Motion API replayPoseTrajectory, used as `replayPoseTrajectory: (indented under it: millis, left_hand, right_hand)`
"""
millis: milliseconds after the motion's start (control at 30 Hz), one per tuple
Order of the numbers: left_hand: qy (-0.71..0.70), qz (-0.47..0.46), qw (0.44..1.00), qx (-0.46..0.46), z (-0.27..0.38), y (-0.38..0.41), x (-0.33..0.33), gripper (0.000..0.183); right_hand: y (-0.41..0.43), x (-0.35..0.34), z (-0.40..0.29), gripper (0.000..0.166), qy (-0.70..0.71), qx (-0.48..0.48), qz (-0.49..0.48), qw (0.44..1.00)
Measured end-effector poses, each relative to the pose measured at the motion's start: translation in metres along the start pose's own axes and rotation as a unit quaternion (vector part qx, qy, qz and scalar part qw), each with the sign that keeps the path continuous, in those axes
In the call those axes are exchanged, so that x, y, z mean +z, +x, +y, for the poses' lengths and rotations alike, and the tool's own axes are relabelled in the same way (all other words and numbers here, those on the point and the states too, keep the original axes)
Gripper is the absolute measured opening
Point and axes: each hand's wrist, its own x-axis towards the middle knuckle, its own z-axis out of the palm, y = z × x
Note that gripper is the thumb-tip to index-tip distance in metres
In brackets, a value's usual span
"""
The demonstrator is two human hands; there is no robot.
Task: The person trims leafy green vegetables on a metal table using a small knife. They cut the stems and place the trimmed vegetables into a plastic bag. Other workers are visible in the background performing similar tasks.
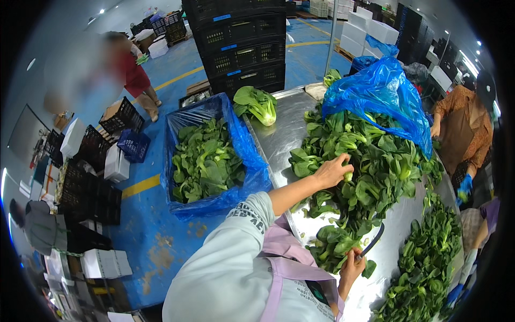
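Note:
A large heap of bok choy covers the steel table before me. My left hand reaches into the heap's near side, its fingers closed around the pale stem of a bok choy head. Lower down, my right hand grips a curved, dark-bladed knife, the blade pointing up and away. Leafy bok choy lies right beside that hand; whether its fingers also touch the leaves cannot be made out. A blue plastic bag drapes over the far part of the heap.
Left of the steel table stands a crate lined with blue plastic, holding bok choy. One head lies at the table corner. Stacked black crates rise behind. A co-worker stands across at right, near another bok choy pile.

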Motion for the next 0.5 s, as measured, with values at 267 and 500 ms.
replayPoseTrajectory:
  millis: [267, 500]
  left_hand:
    - [-0.133, 0.124, 0.982, 0.047, 0.036, 0.001, -0.04, 0.036]
    - [-0.495, -0.006, 0.855, -0.155, 0.066, -0.01, -0.049, 0.038]
  right_hand:
    - [-0.004, -0.003, 0.009, 0.013, -0.014, 0.013, -0.007, 1.0]
    - [-0.004, 0.004, 0.0, 0.013, -0.031, 0.02, -0.016, 0.999]
